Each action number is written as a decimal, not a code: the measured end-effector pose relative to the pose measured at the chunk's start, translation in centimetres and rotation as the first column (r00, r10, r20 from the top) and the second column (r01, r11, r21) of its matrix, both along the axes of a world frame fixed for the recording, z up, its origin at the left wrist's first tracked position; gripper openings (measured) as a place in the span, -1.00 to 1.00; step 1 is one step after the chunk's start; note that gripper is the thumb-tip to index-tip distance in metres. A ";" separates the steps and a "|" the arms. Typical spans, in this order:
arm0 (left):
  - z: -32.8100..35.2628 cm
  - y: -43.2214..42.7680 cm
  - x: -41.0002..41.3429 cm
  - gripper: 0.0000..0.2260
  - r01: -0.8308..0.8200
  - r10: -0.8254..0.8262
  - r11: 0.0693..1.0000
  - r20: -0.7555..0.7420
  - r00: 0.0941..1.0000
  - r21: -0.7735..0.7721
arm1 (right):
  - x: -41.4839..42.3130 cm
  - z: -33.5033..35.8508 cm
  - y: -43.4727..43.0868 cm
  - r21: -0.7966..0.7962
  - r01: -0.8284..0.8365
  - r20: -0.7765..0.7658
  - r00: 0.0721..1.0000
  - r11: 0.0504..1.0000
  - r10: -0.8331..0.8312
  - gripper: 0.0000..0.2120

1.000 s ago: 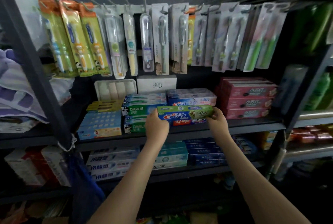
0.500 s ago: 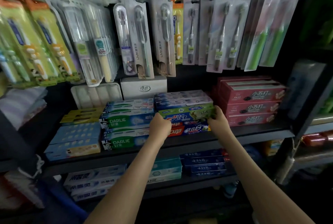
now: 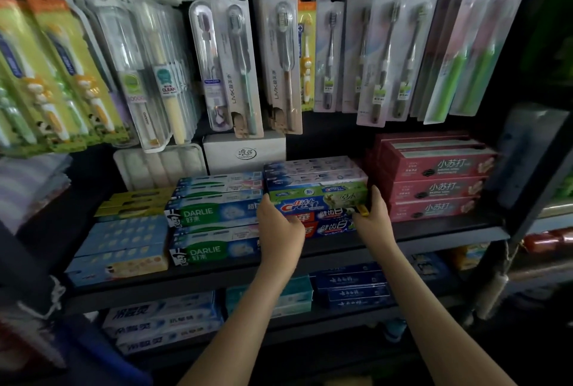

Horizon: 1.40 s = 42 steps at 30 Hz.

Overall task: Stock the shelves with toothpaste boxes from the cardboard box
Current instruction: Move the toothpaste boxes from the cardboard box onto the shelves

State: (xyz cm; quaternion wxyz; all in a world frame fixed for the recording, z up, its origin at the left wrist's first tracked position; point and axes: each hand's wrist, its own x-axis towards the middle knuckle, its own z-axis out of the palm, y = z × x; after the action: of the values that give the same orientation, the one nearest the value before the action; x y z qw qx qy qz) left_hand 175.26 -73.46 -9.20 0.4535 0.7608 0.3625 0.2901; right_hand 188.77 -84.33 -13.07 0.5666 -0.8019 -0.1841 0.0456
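Observation:
A green and blue Crest toothpaste box lies on top of a stack of red and blue toothpaste boxes on the middle shelf. My left hand grips the Crest box at its left end. My right hand grips its right end, thumb up along the end flap. The cardboard box is out of view.
Darlie boxes stack directly left of the Crest box and red boxes directly right. Toothbrush packs hang on hooks just above the shelf. A lower shelf holds more toothpaste boxes. A white carton stands behind.
The Crest box went from held in front of the shelf to resting on the stack, pushed back between the neighbouring stacks. Both hands stayed on its ends. The view moved closer.

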 end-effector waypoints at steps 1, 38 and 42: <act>-0.4 -0.8 -0.5 -0.44 0.001 -0.002 0.998 0.012 1.000 0.066 | -0.6 -0.2 -0.3 -0.021 0.041 0.059 0.997 0.999 -0.040 -0.34; -48.1 -40.8 -23.6 -0.47 0.909 -0.638 -0.035 -0.691 -0.341 -0.416 | -50.9 -46.3 -48.0 -0.692 0.504 -0.498 0.184 0.516 -0.847 -0.58; -53.7 -44.2 -25.3 -0.46 0.892 -0.575 -0.057 -0.716 -0.397 -0.448 | -52.5 -51.6 -50.3 -0.700 0.439 -0.553 0.166 0.564 -0.816 -0.52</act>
State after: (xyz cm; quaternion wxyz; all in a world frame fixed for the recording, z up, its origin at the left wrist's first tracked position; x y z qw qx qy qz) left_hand 149.94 -117.67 -62.94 0.1433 0.8615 -0.1959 -0.4459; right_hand 136.23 -134.61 -64.65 0.3717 -0.7583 0.4890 0.2185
